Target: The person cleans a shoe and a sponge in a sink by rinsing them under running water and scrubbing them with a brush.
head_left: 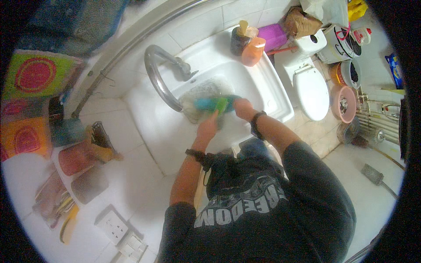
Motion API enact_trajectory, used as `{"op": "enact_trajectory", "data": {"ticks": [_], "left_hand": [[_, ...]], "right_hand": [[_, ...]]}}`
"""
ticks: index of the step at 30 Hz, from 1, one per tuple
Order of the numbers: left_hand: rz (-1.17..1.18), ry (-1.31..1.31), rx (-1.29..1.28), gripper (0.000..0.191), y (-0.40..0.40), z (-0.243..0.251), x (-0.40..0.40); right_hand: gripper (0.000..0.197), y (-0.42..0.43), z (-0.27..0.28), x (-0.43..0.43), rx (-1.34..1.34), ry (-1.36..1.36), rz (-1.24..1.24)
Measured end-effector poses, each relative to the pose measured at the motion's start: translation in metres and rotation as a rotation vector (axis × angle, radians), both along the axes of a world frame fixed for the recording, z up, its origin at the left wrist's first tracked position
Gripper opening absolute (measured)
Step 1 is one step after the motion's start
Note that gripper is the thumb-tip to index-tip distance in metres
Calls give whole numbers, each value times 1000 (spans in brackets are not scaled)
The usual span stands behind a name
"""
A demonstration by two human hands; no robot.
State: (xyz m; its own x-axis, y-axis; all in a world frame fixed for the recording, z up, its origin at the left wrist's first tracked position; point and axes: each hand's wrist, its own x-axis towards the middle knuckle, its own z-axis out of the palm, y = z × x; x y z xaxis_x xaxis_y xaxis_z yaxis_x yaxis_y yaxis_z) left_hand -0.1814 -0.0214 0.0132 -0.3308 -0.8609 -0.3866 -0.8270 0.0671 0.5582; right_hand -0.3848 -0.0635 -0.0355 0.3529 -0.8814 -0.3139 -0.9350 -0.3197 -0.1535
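Over the basin of a white ceramic sink, my left hand is closed on a green brush, blurred in the picture. My right hand grips the right end of a blue-green elongated item, possibly a shoe; its exact kind is unclear. The brush lies against the top of this item. Water with grey suds lies in the basin beneath and behind both. A curved metal faucet arches over the left side of the basin, its spout end near the item's left end.
An orange bottle and a dark bottle stand on the sink's back right corner, beside a purple container. To the right are a white toilet, a pink basin and buckets. Wall holders and sockets are at left.
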Motion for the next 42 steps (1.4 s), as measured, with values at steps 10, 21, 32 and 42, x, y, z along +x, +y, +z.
{"op": "enact_trajectory", "data": {"ticks": [10,21,32,42], "left_hand": [[-140,-244,16,46,-12,-19,23],[74,-289,-33,51,-4,-15,50],[-155,-275,-468,48,-6,-91,43],[3,-250,37,43,-2,-10,46]], "right_hand": [[15,3,12,11,335,62,152],[12,9,0,19,266,-30,152],[14,12,8,35,225,41,150],[16,8,25,28,393,63,157]]}}
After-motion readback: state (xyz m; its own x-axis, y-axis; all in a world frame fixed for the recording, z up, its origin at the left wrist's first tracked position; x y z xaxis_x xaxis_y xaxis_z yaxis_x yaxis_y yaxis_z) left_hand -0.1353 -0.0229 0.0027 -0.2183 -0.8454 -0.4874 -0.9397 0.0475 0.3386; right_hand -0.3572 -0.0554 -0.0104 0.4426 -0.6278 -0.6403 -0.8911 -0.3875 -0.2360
